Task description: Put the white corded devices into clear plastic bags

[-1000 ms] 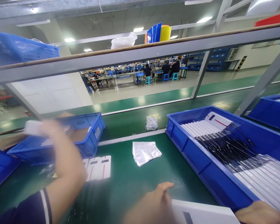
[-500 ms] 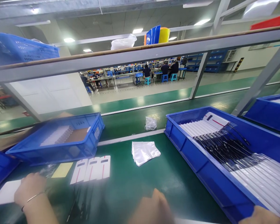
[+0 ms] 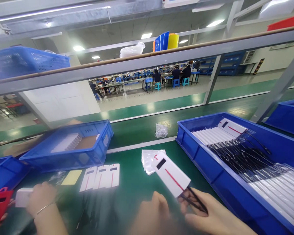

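Note:
My right hand [image 3: 205,209] grips a flat white device [image 3: 172,174] by the black cables [image 3: 194,200] at its lower end. The device has a dark window and a red line, and is tilted, its upper end overlapping the clear plastic bags [image 3: 147,160] in view. To its left is my left hand [image 3: 154,212], low over the green table and blurred. Its fingers are too smeared to read, and nothing shows in it. Several similar white devices [image 3: 114,176] lie side by side on the table, their dark cables trailing toward me.
A large blue bin [image 3: 198,153] of devices and cables stands right. At left are another blue bin [image 3: 95,151], a yellow paper [image 3: 72,177] and a co-worker's braceleted hand [image 3: 42,199] by a white piece and a red holder [image 3: 0,205]. Crumpled plastic [image 3: 161,130] lies farther back.
My right hand has come left from the right bin's near edge and now holds a white device by its cables. A red holder has come into view at far left.

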{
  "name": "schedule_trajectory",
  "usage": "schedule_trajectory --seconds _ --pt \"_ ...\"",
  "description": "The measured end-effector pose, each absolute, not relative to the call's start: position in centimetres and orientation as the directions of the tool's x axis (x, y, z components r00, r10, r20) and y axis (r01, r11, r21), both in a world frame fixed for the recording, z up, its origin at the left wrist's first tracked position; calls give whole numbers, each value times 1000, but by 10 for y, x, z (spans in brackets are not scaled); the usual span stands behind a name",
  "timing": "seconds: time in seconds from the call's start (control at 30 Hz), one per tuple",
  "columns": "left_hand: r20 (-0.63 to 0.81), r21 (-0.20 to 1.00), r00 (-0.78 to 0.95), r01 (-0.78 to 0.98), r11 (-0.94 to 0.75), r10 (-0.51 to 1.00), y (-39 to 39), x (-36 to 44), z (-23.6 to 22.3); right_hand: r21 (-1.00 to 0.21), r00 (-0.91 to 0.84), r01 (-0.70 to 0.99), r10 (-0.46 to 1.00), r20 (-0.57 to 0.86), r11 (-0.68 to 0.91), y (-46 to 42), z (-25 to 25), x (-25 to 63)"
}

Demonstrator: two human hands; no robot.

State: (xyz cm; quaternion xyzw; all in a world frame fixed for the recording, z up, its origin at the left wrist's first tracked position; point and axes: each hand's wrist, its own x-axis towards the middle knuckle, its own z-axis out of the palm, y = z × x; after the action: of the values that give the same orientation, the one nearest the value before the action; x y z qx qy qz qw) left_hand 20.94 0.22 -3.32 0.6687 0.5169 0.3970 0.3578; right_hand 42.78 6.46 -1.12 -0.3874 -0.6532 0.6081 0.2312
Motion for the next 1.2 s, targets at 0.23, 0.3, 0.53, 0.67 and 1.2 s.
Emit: schedule_trajectory --seconds 0.23,0.3,0.53,0.67,1.2 --pt "180 889 125 405 -216 976 3 201 -31 -987 -678 107 718 -161 -120 71 -12 396" --pt "166 904 72 388 -181 984 5 198 -30 -989 -631 142 765 -129 -50 74 -15 398" --pt "108 882 67 453 -127 992 13 203 -30 -988 -627 154 771 -108 -14 77 -20 400" --pt "84 904 90 412 -114 992 16 204 -35 -986 -652 169 749 -117 -7 80 -5 394" --pt "122 911 -1 397 -112 992 27 209 -29 -977 -631 211 767 -115 27 87 15 396"
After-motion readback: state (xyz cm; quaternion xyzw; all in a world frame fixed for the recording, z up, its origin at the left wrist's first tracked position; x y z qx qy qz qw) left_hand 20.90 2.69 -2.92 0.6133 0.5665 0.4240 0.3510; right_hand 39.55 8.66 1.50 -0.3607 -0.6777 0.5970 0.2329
